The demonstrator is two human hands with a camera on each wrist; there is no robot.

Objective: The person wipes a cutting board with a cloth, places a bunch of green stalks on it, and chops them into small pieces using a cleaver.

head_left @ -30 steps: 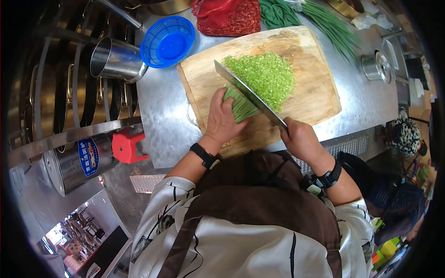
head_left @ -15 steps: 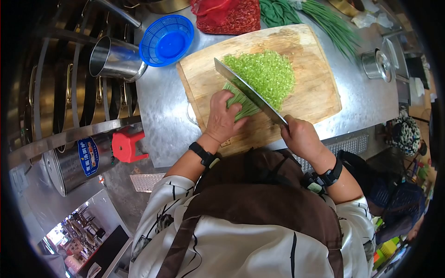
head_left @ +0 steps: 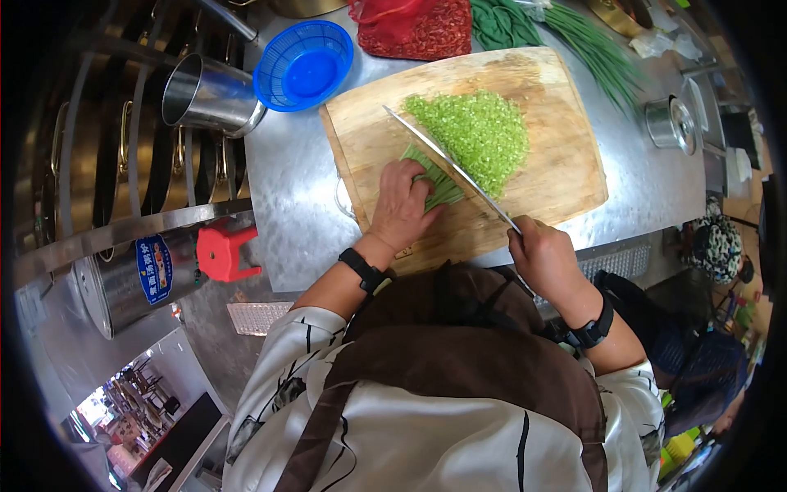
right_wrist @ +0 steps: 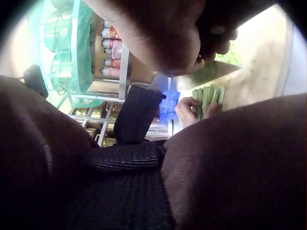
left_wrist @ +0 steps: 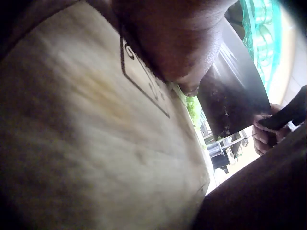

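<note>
On the wooden cutting board (head_left: pixel 566 168) my left hand (head_left: pixel 400 205) holds a bundle of thin green stalks (head_left: pixel 447 192), fingertips bent over its top. A wide-bladed cleaver (left_wrist: pixel 230 105) is gripped by its handle in my right hand (head_left: pixel 545 256). Its blade lies slantwise between the bundle and a heap of finely chopped green pieces (head_left: pixel 482 135). From the right wrist, stalk ends show beside the left fingers, with the cleaver's blade above them. In the left wrist view the broad side of the blade faces the camera, close to the left hand.
A blue plastic basket (head_left: pixel 305 67) and a metal pot (head_left: pixel 205 98) stand left of the board. Behind it are a red bag (head_left: pixel 414 31) of dried red bits, a green cloth (head_left: pixel 502 25) and long green stems (head_left: pixel 594 53). A lidded metal container (head_left: pixel 668 123) sits at the right.
The cleaver's blade has tilted, so less of its side shows from above. My left hand stays on the bundle with its fingers drawn in more. The whole view has shifted slightly.
</note>
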